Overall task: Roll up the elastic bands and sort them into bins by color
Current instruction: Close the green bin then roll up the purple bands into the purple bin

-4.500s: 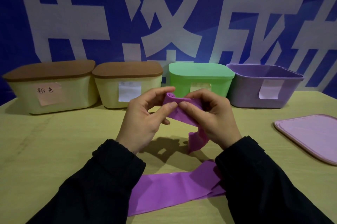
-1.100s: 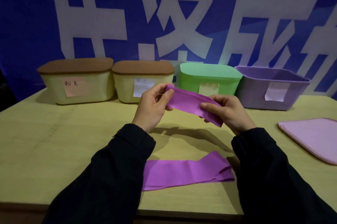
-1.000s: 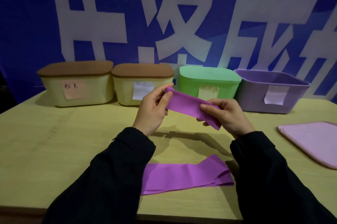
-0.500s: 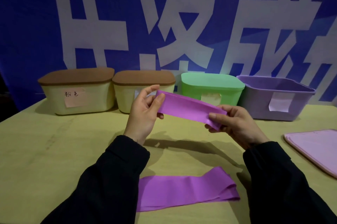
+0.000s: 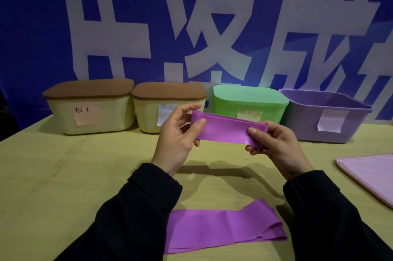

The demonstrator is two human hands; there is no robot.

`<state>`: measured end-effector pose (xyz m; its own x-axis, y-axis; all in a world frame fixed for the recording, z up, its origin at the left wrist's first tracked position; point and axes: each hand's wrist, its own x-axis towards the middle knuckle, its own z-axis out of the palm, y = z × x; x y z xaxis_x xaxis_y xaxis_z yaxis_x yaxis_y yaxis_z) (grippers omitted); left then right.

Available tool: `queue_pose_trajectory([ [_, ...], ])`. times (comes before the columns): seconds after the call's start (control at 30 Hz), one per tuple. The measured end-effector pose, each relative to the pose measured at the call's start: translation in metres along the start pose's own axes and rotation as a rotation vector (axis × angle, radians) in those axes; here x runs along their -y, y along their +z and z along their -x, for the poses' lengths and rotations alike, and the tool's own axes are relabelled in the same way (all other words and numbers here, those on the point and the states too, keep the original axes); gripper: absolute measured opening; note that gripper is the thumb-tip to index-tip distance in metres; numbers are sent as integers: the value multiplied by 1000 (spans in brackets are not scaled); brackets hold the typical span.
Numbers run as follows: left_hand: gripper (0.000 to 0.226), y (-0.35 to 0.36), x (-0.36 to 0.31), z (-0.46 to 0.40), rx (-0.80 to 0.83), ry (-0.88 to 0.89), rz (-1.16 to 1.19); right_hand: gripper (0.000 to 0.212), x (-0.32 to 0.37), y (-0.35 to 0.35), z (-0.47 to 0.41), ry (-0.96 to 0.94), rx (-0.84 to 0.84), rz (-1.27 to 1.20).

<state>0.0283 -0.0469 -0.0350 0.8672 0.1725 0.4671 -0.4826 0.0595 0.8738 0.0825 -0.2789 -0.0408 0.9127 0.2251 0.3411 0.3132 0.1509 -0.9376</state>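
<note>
Head view: 2 purple bands (image 5: 228,128), 1 pinched btwn left hand (image 5: 176,139) & right hand (image 5: 276,146); 4 bins (image 5: 325,116), 1 lidless.

Centre frame: folded purple band (image 5: 228,127) held flat above yellow table (image 5: 63,175), pinched at left end by left hand (image 5: 177,135), at right end by right hand (image 5: 276,146). Black sleeves (image 5: 138,207) at bottom. Lower centre: second purple band (image 5: 223,226) lying flat on table, between the sleeves. Back row, left to right: cream bin with brown lid and pink handwritten label (image 5: 89,107), second cream bin with brown lid (image 5: 168,105), green lidded bin (image 5: 248,101), purple bin without lid (image 5: 323,116). Right edge: pink lid (image 5: 370,175) flat on table. Top: blue banner (image 5: 32,26) with large white characters.
</note>
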Motion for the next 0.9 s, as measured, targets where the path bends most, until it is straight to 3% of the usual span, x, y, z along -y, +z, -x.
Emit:
queue_pose_trajectory([
  [0.2, 17, 4, 9, -9, 44, -59, -54, 6, -4, -1, -3, -66, -110, 59],
  [0.57, 23, 4, 8, 1, -41, -25, -39, 8, -7, 5, 1, -44, -152, 34],
  [0.9, 32, 7, 11, 5, 72, -41, -35, 10, -7, 5, 0, -66, -140, 65],
])
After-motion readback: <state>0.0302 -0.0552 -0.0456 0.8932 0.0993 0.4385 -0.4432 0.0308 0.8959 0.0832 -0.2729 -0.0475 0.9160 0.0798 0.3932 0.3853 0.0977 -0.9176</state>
